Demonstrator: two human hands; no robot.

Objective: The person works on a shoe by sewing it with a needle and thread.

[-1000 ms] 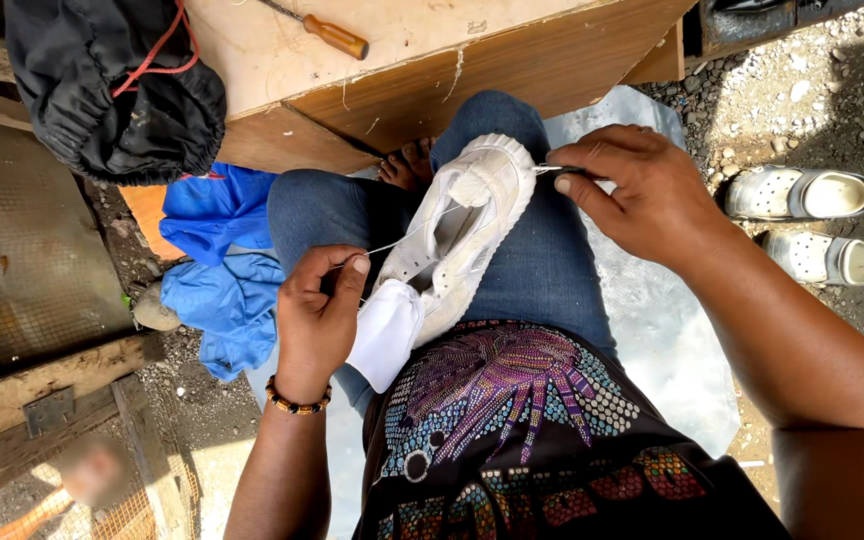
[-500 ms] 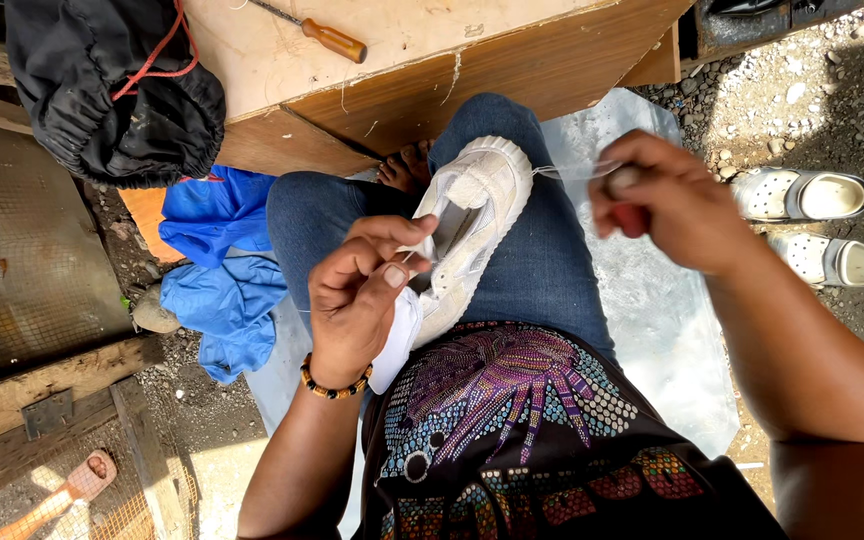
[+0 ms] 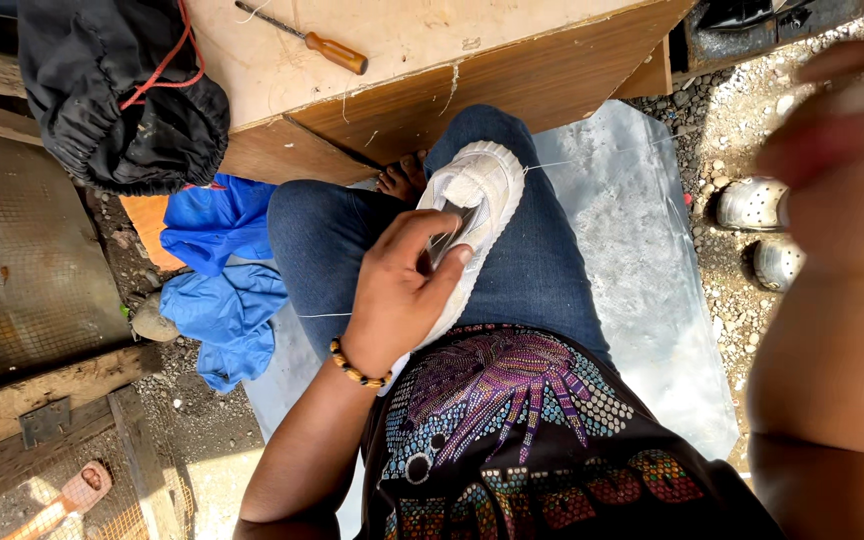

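Left grip point(image 3: 407, 295) clasps a white sneaker point(image 3: 472, 215) lying on the denim-clad lap. Right grip point(image 3: 837, 130), raised near the camera and blurred, pulls a thin thread point(image 3: 592, 157) taut; its closure I cannot tell.

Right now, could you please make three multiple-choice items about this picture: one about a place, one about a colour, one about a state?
1. Where does the white shoe lie?
A. on the person's lap
B. on the wooden board
C. on the gravel

2. What colour is the handle of the screwdriver?
A. green
B. orange-brown
C. white

3. What does the left hand do?
A. hangs free
B. presses on the shoe
C. holds the screwdriver

Answers:
1 A, it rests on the jeans.
2 B, the handle shows orange-brown on the wooden board.
3 B, its fingers lie on the shoe.
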